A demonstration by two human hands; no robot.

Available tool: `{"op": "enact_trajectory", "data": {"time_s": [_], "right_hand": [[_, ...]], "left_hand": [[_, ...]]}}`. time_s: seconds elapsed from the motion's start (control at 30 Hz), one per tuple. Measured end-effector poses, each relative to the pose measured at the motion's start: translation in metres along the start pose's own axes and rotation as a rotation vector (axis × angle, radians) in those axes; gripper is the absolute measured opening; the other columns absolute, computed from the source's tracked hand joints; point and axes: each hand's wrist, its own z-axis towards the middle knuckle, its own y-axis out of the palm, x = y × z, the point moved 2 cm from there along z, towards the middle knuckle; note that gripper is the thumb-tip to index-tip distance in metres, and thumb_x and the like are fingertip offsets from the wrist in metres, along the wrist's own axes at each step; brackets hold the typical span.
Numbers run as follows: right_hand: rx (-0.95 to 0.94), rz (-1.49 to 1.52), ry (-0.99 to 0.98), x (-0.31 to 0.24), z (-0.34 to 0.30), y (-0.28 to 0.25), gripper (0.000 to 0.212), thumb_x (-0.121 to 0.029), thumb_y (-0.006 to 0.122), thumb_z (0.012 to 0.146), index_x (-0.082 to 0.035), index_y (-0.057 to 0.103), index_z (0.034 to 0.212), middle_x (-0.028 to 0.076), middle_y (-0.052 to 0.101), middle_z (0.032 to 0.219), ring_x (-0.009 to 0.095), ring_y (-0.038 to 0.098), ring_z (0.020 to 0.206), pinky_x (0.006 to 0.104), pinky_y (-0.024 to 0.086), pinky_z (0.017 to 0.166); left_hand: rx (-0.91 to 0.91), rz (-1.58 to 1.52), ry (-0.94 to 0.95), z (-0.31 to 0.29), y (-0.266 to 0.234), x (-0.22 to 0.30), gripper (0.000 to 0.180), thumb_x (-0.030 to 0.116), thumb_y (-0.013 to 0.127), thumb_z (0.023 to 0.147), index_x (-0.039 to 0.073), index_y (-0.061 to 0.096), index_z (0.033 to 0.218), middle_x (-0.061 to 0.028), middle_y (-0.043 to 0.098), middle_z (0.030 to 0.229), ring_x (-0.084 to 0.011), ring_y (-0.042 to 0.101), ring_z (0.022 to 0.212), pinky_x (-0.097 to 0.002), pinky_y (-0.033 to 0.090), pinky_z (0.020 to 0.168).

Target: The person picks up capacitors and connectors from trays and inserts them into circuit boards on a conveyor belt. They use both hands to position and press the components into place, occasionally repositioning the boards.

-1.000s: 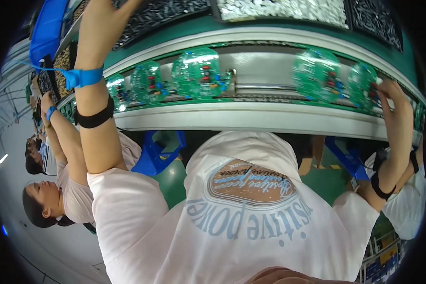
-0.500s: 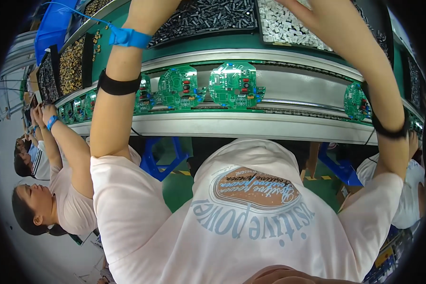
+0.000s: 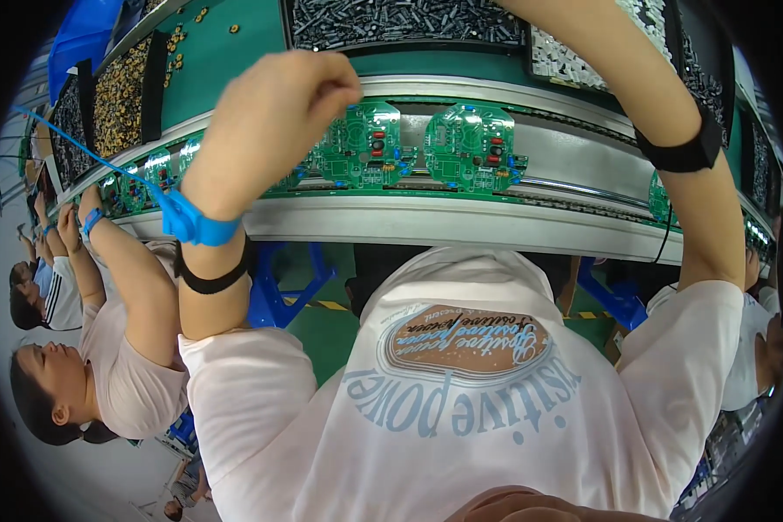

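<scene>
My left hand (image 3: pixel 278 104) hangs over the conveyor, its fingers curled and thumb drawn in. Whatever they may pinch is too small to make out. Just beyond the fingertips lies a green circuit board (image 3: pixel 361 148) with red, black and blue components, partly covered by the hand. Beside it to the right sits a similar circuit board (image 3: pixel 470 148). My right forearm reaches over the white-parts tray (image 3: pixel 570 56) and leaves the picture at the top, so the right hand is hidden. A blue strap (image 3: pixel 198 222) with a cord circles my left wrist.
A tray of dark cylindrical components (image 3: pixel 409 24) lies beyond the conveyor rail (image 3: pixel 496 224). Yellow-and-black parts (image 3: pixel 122 104) fill a bin at the left, with several loose on the green surface. Co-workers sit on both sides; one person's hand (image 3: pixel 91 204) is at the line on the left.
My left hand has come down from beyond the top edge to above the boards. Boards and trays appear shifted right in the picture. My right arm still reaches past the top edge.
</scene>
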Motion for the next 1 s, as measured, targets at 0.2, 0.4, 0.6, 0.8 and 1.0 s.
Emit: {"op": "enact_trajectory", "data": {"time_s": [0.2,0.4,0.6,0.8,1.0], "right_hand": [[-0.097,0.544,0.334,0.019,-0.023,-0.015,0.019,-0.007,0.072,0.09,0.002,0.073,0.107,0.015,0.074,0.089,0.025,0.074,0.078,0.0377,0.059,0.072],[-0.236,1.173,0.93,-0.012,-0.074,-0.065,0.016,-0.008,0.073,0.091,0.002,0.075,0.102,0.014,0.076,0.09,0.022,0.074,0.076,0.0347,0.059,0.07],[-0.285,1.444,0.901,-0.006,-0.143,-0.08,0.024,-0.009,0.058,0.105,0.002,0.069,0.124,0.011,0.075,0.109,0.02,0.074,0.101,0.0301,0.057,0.091],[-0.148,1.264,0.825,-0.034,-0.168,-0.089,0.025,-0.006,0.055,0.107,0.004,0.069,0.125,0.011,0.076,0.104,0.019,0.075,0.098,0.0294,0.058,0.088],[0.005,1.224,0.83,-0.062,-0.18,-0.087,0.019,-0.002,0.061,0.103,0.003,0.071,0.118,0.011,0.077,0.106,0.017,0.074,0.101,0.0297,0.059,0.09]], "left_hand": [[-0.149,-0.143,-0.062,-0.01,0.026,0.004,0.012,0.011,0.067,0.093,-0.001,0.069,0.095,-0.0198,0.068,0.081,-0.0394,0.066,0.076,-0.0435,0.052,0.069],[-0.144,-0.271,-0.037,-0.005,0.036,0.016,0.012,0.01,0.067,0.094,-0.002,0.069,0.098,-0.0211,0.069,0.084,-0.0402,0.066,0.077,-0.0423,0.052,0.069],[-0.063,-0.392,0.112,0.001,0.048,0.035,0.012,0.007,0.067,0.095,-0.002,0.07,0.102,-0.0217,0.07,0.085,-0.0394,0.067,0.078,-0.0403,0.054,0.072],[-0.045,-0.354,0.098,-0.003,0.036,0.037,0.015,0.002,0.066,0.096,-0.003,0.071,0.11,-0.0142,0.073,0.091,-0.0234,0.07,0.082,-0.0304,0.055,0.079],[0.079,-0.532,0.062,0.0,0.028,0.029,0.016,-0.001,0.067,0.096,-0.004,0.072,0.111,-0.0112,0.074,0.099,-0.0188,0.074,0.086,-0.0279,0.057,0.078]]}}
